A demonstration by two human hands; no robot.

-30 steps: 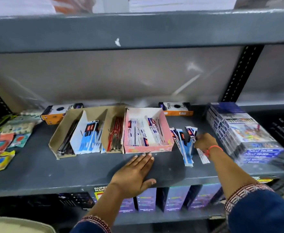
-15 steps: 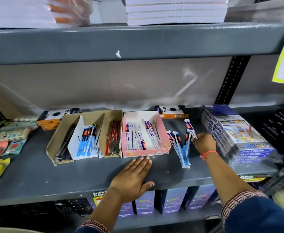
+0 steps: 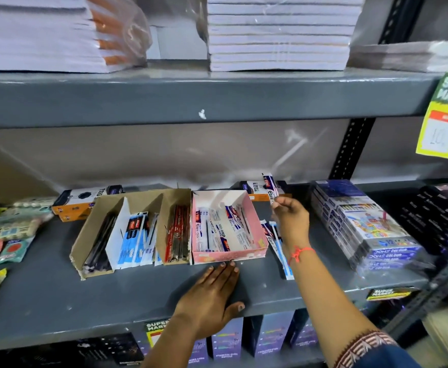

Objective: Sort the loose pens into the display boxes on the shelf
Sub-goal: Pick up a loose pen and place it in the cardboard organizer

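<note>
My right hand (image 3: 290, 221) holds one packaged pen (image 3: 270, 187) upright, lifted just right of the pink display box (image 3: 257, 253), which holds several similar white-and-blue pen packs. More loose pen packs (image 3: 278, 243) lie on the grey shelf (image 3: 45, 296) right of the pink box, partly hidden by my wrist. My left hand (image 3: 212, 293) rests flat and open on the shelf in front of the pink box. Left of it stands a brown cardboard box (image 3: 85, 245) with black pens, blue packs and red pens in its compartments.
A wrapped stack of colour-pencil boxes (image 3: 363, 224) sits at the right. Orange-and-black boxes (image 3: 85, 200) stand behind the display boxes. Small packets (image 3: 8, 235) lie at far left. Paper reams (image 3: 278, 33) fill the shelf above. A yellow price sign (image 3: 445, 120) hangs at the right.
My right hand has picked one pen pack from the loose pile and raised it up and back beside the pink box. My left hand stays flat on the shelf.
</note>
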